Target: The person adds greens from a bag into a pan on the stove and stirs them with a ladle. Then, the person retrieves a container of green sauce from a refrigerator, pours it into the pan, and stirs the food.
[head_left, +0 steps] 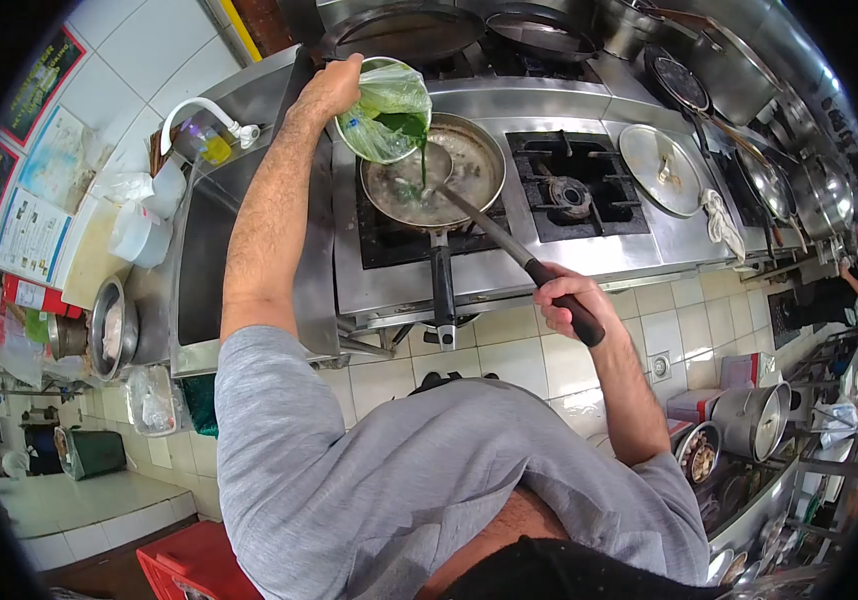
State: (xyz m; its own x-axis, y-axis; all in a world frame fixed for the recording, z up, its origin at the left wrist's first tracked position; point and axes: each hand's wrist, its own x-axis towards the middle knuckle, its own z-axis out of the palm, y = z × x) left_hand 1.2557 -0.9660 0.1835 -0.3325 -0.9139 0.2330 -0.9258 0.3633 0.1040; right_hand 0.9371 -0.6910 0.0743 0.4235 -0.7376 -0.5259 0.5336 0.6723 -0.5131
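Observation:
My left hand grips a white tub lined with a clear plastic bag, tilted over the frying pan. Green liquid runs from the tub's edge into the pan, which holds a pale, bubbling liquid. My right hand is closed round the black handle of a ladle, whose bowl rests in the pan below the stream. The pan sits on a left burner, its black handle pointing toward me.
Right of the pan is a gas burner, then a metal lid and a cloth. Large black pans stand behind. At left are a sink and a white faucet. Another person is at far right.

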